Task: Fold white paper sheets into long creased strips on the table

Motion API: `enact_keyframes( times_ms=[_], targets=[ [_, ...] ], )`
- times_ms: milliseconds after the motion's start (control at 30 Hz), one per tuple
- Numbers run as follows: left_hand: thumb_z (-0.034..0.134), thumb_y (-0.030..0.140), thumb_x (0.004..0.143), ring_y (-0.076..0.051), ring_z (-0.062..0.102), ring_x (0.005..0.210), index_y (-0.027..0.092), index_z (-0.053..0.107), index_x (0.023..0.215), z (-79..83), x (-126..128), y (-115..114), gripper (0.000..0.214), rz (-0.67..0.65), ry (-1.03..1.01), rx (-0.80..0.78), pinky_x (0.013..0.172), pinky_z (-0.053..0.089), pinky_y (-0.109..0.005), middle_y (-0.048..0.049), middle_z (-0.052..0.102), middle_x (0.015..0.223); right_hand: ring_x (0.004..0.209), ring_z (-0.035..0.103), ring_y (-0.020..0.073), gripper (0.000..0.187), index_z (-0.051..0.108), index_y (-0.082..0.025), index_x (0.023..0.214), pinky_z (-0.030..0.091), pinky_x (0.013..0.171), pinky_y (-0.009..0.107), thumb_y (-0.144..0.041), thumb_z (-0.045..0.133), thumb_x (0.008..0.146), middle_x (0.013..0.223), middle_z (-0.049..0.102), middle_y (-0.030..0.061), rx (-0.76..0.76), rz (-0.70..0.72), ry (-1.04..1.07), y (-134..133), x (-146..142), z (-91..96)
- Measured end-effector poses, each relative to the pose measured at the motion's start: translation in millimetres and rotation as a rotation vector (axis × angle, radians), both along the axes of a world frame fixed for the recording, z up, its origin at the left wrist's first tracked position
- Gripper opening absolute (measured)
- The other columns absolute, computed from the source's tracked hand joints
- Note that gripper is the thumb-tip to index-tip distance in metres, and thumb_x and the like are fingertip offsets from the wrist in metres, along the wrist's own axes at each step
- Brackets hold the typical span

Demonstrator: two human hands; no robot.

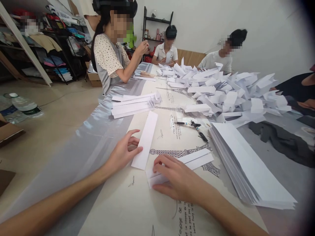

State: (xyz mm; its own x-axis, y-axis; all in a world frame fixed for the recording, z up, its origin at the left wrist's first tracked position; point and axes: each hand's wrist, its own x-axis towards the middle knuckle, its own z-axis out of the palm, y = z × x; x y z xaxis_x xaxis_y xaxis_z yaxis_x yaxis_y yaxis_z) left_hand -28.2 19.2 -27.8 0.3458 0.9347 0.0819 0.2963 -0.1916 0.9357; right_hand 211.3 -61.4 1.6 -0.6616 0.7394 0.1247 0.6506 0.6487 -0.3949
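Observation:
My left hand (124,151) pinches the lower left edge of a long folded white paper strip (145,138) that lies on the table. My right hand (177,179) presses flat, fingers spread, on a second folded paper strip (194,161) that runs off to the right. Both strips rest on a cream table cover printed with Eiffel towers (137,209).
A tall stack of white sheets (248,167) lies to the right. A big heap of folded papers (221,91) fills the far table. Folded strips (133,105) and pens (189,124) lie in between. Three people sit along the far end. Water bottles (19,106) stand on the floor at left.

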Motion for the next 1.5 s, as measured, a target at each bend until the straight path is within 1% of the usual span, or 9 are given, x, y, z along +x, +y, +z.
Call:
enact_keyframes(
  times_ms=[133, 300, 400, 500, 700, 867, 967, 1233, 1500],
  targets=[
    [0.054, 0.033, 0.100, -0.028, 0.050, 0.139, 0.027, 0.046, 0.145, -9.0, -6.9, 2.3, 0.046, -0.046, 0.362, 0.397, 0.115, 0.045, -0.049, -0.0106, 0.049, 0.153, 0.088, 0.060, 0.0276, 0.036, 0.065, -0.014, 0.091, 0.057, 0.075, 0.044, -0.046, 0.082, 0.084, 0.095, 0.064, 0.0088, 0.243, -0.016, -0.152, -12.7, -18.2, -5.9],
    [0.030, 0.026, 0.110, -0.025, 0.040, 0.150, 0.024, 0.046, 0.151, -12.9, -10.6, 5.8, 0.044, -0.295, 0.663, 0.705, 0.123, 0.033, -0.049, -0.0081, 0.047, 0.160, 0.083, 0.064, 0.0254, 0.007, 0.068, -0.012, 0.097, 0.056, 0.068, 0.038, -0.011, 0.061, 0.095, 0.093, 0.069, 0.0113, 0.437, 0.078, -0.250, -28.4, -30.9, -16.1],
    [0.032, 0.031, 0.111, -0.025, 0.042, 0.149, 0.022, 0.044, 0.153, -13.3, -11.2, 7.2, 0.045, -0.309, 0.718, 0.733, 0.124, 0.033, -0.048, -0.0085, 0.046, 0.160, 0.096, 0.067, 0.0262, 0.018, 0.068, -0.010, 0.100, 0.058, 0.077, 0.036, 0.000, 0.057, 0.091, 0.107, 0.072, 0.0149, 0.463, 0.135, -0.229, -31.6, -28.3, -15.8],
    [0.035, 0.036, 0.111, -0.026, 0.042, 0.149, 0.020, 0.043, 0.154, -10.6, -11.5, 6.8, 0.047, -0.312, 0.753, 0.725, 0.124, 0.032, -0.047, -0.0092, 0.045, 0.161, 0.107, 0.066, 0.0249, 0.011, 0.068, -0.011, 0.104, 0.058, 0.090, 0.035, -0.015, 0.059, 0.099, 0.114, 0.073, 0.0123, 0.375, 0.172, -0.094, -31.6, -25.6, -13.2],
    [0.035, 0.037, 0.111, -0.025, 0.042, 0.149, 0.021, 0.043, 0.154, -7.1, -11.8, 6.8, 0.047, -0.317, 0.759, 0.709, 0.123, 0.033, -0.047, -0.0086, 0.045, 0.161, 0.118, 0.064, 0.0228, 0.034, 0.067, -0.013, 0.104, 0.056, 0.098, 0.032, -0.046, 0.065, 0.100, 0.117, 0.073, 0.0090, 0.191, 0.301, 0.001, -32.5, -28.3, -13.5],
    [0.036, 0.037, 0.111, -0.026, 0.044, 0.147, 0.021, 0.047, 0.151, -8.1, -12.1, 7.8, 0.045, -0.315, 0.712, 0.695, 0.122, 0.034, -0.047, -0.0096, 0.047, 0.159, 0.101, 0.069, 0.0195, 0.006, 0.067, -0.015, 0.103, 0.057, 0.096, 0.033, -0.018, 0.061, 0.101, 0.106, 0.075, 0.0088, 0.229, 0.283, -0.019, -36.2, -31.7, -13.1],
    [0.038, 0.035, 0.110, -0.028, 0.044, 0.147, 0.022, 0.046, 0.152, -6.7, -11.9, 7.4, 0.045, -0.315, 0.690, 0.690, 0.122, 0.035, -0.049, -0.0103, 0.047, 0.159, 0.091, 0.070, 0.0178, 0.019, 0.067, -0.017, 0.101, 0.057, 0.097, 0.035, -0.003, 0.055, 0.098, 0.098, 0.075, 0.0061, 0.261, 0.262, -0.051, -38.5, -33.1, -12.6],
    [0.031, 0.022, 0.112, -0.024, 0.036, 0.153, 0.029, 0.033, 0.160, -5.8, -11.0, 8.7, 0.049, -0.531, 0.682, 0.760, 0.126, 0.025, -0.050, -0.0038, 0.042, 0.163, 0.096, 0.072, 0.0202, 0.019, 0.069, -0.018, 0.099, 0.060, 0.093, 0.036, -0.004, 0.056, 0.096, 0.100, 0.077, 0.0092, 0.310, 0.303, -0.049, -37.2, -26.9, -12.5],
    [0.037, 0.018, 0.108, -0.029, 0.043, 0.147, 0.029, 0.027, 0.163, -1.4, -3.9, 2.4, 0.056, -0.530, 0.729, 0.789, 0.122, 0.027, -0.052, -0.0070, 0.049, 0.158, 0.095, 0.072, 0.0177, 0.019, 0.067, -0.017, 0.093, 0.059, 0.082, 0.028, -0.007, 0.052, 0.097, 0.099, 0.077, 0.0069, 0.206, 0.299, -0.035, -33.3, -17.3, -5.0]
  ],
)
